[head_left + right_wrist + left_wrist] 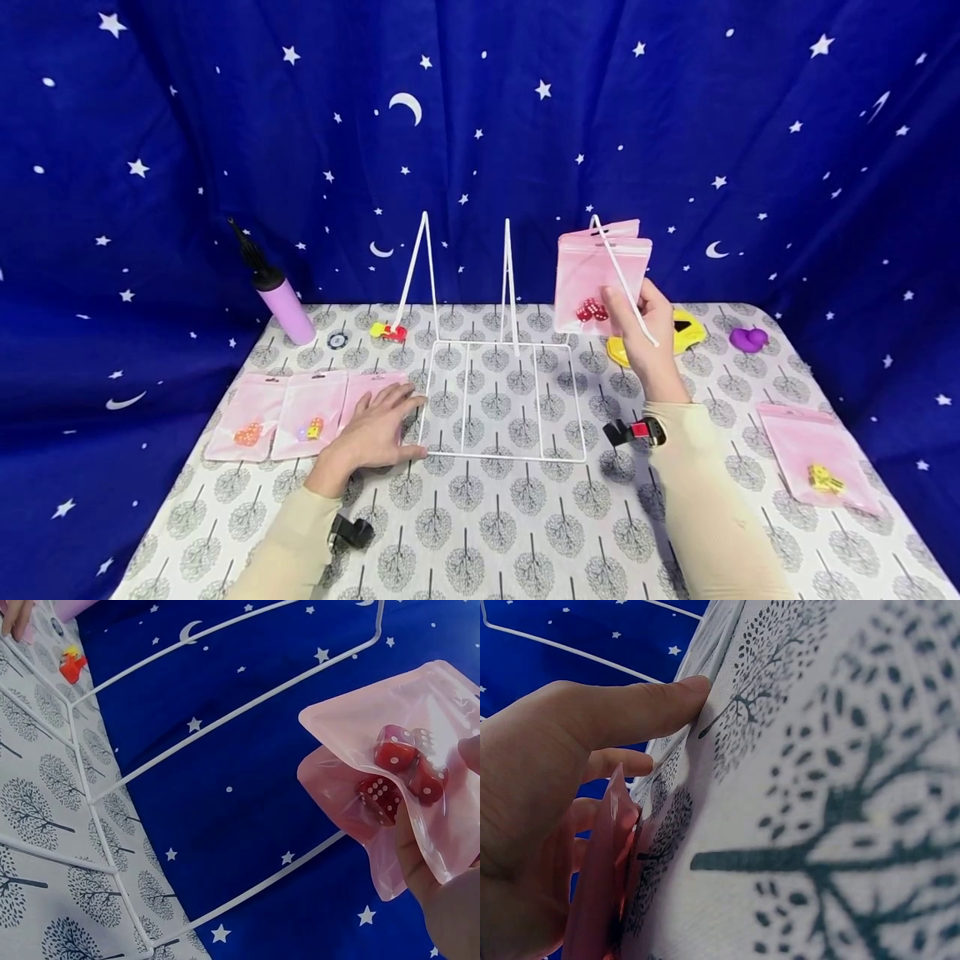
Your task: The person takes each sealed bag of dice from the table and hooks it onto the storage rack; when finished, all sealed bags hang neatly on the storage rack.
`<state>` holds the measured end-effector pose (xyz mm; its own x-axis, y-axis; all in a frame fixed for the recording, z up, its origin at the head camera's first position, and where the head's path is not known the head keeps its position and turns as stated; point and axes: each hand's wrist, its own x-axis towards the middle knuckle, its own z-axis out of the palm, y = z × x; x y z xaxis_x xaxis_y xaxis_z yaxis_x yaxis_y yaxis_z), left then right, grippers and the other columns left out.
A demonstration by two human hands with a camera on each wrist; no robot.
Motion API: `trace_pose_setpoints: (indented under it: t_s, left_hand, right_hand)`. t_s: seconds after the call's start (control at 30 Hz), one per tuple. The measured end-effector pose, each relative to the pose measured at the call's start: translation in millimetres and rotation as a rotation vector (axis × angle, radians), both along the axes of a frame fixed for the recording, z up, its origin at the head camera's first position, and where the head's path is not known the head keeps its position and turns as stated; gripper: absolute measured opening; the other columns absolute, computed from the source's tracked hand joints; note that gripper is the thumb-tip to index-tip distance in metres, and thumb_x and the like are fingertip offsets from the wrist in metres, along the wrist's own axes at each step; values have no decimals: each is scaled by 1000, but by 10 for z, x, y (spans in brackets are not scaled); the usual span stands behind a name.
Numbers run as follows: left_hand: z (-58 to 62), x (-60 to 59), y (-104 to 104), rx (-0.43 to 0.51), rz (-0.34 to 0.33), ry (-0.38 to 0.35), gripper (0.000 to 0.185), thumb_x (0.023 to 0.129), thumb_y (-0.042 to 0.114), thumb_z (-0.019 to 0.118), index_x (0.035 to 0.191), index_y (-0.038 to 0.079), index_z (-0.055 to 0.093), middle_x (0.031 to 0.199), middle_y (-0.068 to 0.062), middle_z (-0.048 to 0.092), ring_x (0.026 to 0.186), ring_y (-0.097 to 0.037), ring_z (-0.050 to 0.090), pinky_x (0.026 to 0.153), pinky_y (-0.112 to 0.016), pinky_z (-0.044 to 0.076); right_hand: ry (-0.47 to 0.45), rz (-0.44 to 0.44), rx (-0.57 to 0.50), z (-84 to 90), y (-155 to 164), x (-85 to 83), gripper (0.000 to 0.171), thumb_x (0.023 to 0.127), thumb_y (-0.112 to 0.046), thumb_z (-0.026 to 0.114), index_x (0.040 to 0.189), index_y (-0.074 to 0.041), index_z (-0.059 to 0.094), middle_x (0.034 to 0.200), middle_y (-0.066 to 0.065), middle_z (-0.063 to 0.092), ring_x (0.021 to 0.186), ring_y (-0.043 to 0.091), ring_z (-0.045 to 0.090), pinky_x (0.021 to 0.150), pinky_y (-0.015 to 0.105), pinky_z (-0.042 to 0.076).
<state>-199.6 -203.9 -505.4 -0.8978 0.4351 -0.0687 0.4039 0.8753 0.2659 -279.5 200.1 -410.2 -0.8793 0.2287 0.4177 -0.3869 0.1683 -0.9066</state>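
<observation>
My right hand (637, 321) is raised at the right prong (622, 279) of a white wire rack (498, 400). It pinches a pink pouch (592, 279) holding red dice (592, 310). A second pink pouch edge shows just behind it. In the right wrist view the pouch (360, 727) and dice (397, 754) lie against my fingers (416, 855). My left hand (378, 425) lies flat on the table beside the rack base, its straight fingers over a pink pouch (367, 385). The left wrist view shows that pouch's edge (600, 877) under the palm, thumb (645, 705) on the cloth.
Two pink pouches with orange dice (247, 421) and yellow dice (309, 417) lie left of my hand. Another pouch (817, 454) lies at the right. A pink pump (283, 308), a small toy car (388, 332), a yellow toy (686, 332) and a purple toy (747, 338) stand along the back.
</observation>
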Motion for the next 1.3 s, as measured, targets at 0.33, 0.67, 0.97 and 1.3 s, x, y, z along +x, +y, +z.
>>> trace_pose_setpoints:
  t_s: [0.33,0.67,0.97,1.3]
  left_hand:
    - [-6,5,4,7,-2,8,89,73,61,74,147,26,41,160,-9,28,146,-35,25,112,-71,17]
    - [-11,-4,3,-1,0,3,88,74,61,74,148,27,40,160,-9,27,146,-35,24,112,-71,16]
    - [-3,0,-2,1,4,3,88,74,60,74,148,27,40,160,-8,26,147,-35,24,112,-71,16]
    - [-3,-1,0,6,-1,-1,88,73,61,73,148,26,41,160,-8,28,146,-35,25,112,-72,16]
  right_hand:
    - [-45,4,31,150,-54,132,7,92,-19,68,93,-12,66,65,-6,56,58,6,48,48,18,40]
    - [-79,-8,15,-126,47,-32,10,91,-25,69,93,-16,67,67,-9,56,61,8,48,52,19,41]
    - [-56,-15,56,13,-9,206,17,93,-14,65,78,-9,58,58,-11,44,54,4,37,44,19,29]
    - [-157,66,-47,-303,147,122,19,94,-22,66,81,-9,59,70,-6,63,64,8,66,63,15,55]
